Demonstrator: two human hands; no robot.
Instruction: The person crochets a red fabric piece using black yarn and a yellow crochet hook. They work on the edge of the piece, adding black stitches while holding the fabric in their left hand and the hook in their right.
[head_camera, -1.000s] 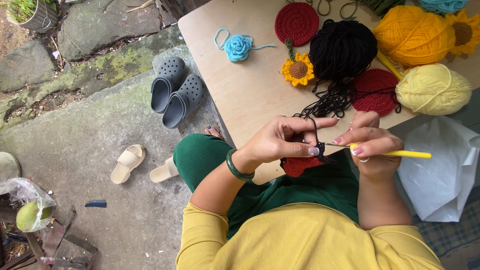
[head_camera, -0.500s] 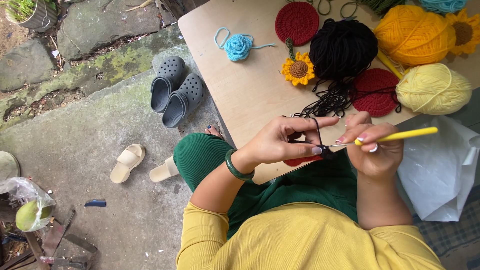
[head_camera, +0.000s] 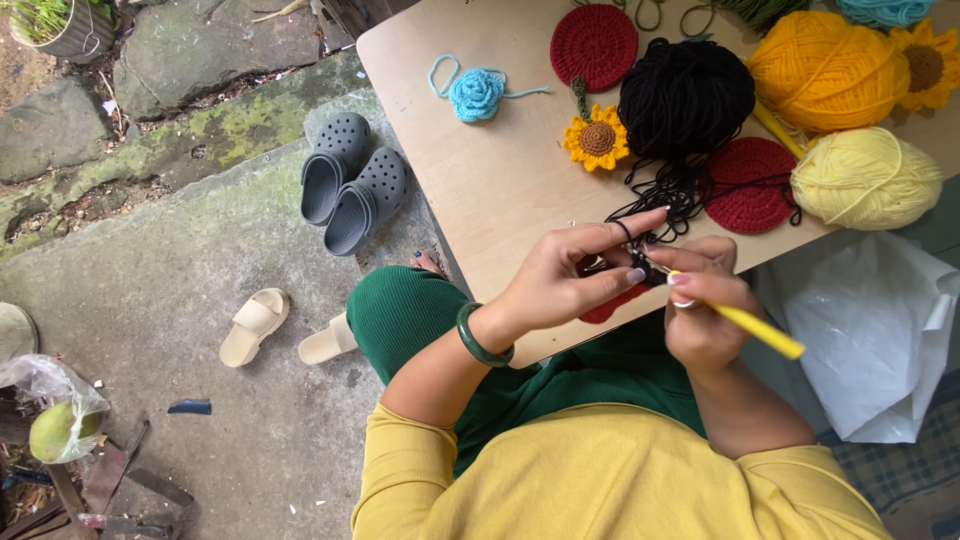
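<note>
My left hand (head_camera: 575, 275) pinches a small red crochet piece (head_camera: 610, 305) at the near edge of the wooden table (head_camera: 490, 185), with black yarn looped over its index finger. My right hand (head_camera: 705, 310) grips a yellow-handled crochet hook (head_camera: 755, 328), its tip at the piece between my two hands. The black strand (head_camera: 665, 200) runs up to a black yarn ball (head_camera: 685, 100). A green bangle (head_camera: 480, 340) sits on my left wrist.
On the table lie two red crochet rounds (head_camera: 594, 45) (head_camera: 750, 185), a blue crochet rose (head_camera: 475, 95), a sunflower (head_camera: 596, 138), orange (head_camera: 825, 70) and pale yellow (head_camera: 865, 180) yarn balls. Grey clogs (head_camera: 350, 185) and beige slides (head_camera: 255, 325) sit on the stone ground. A white bag (head_camera: 875, 330) lies at the right.
My right hand turned the hook so its handle now points down to the right. Both hands stayed at the red piece near the table edge.
</note>
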